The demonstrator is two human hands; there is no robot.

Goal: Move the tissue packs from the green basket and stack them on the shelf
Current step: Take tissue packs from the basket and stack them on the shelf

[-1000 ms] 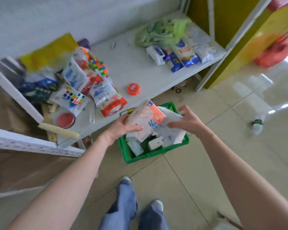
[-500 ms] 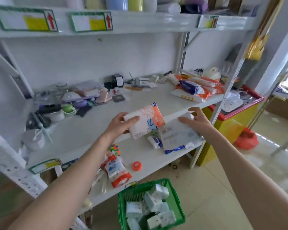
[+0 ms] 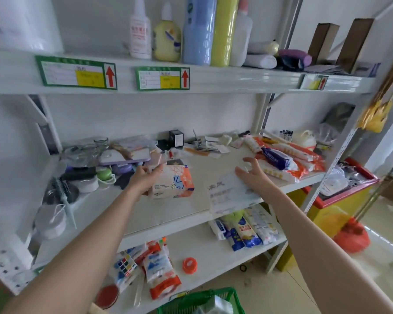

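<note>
Tissue packs are being set on the middle shelf (image 3: 179, 211): left hand (image 3: 145, 177) grips the orange-white pack (image 3: 173, 182) mid-shelf; right hand (image 3: 252, 175), fingers spread, rests on the pale pack (image 3: 227, 196) overhanging the front edge. Next: push it in, stack them.

You face a white shelf unit (image 3: 114, 207) with three boards in view. On the top board stand bottles (image 3: 140, 32) and two brown boxes (image 3: 322, 43). On the middle board, glass jars (image 3: 86, 150) and a hairbrush (image 3: 63, 193) crowd the left end, wrapped packs (image 3: 281, 160) the right end. On the bottom board lie an orange lid (image 3: 189, 265), puzzle cubes (image 3: 125, 266) and more packs (image 3: 247, 232). The floor (image 3: 293, 288) carries a green basket (image 3: 202, 300).
</note>
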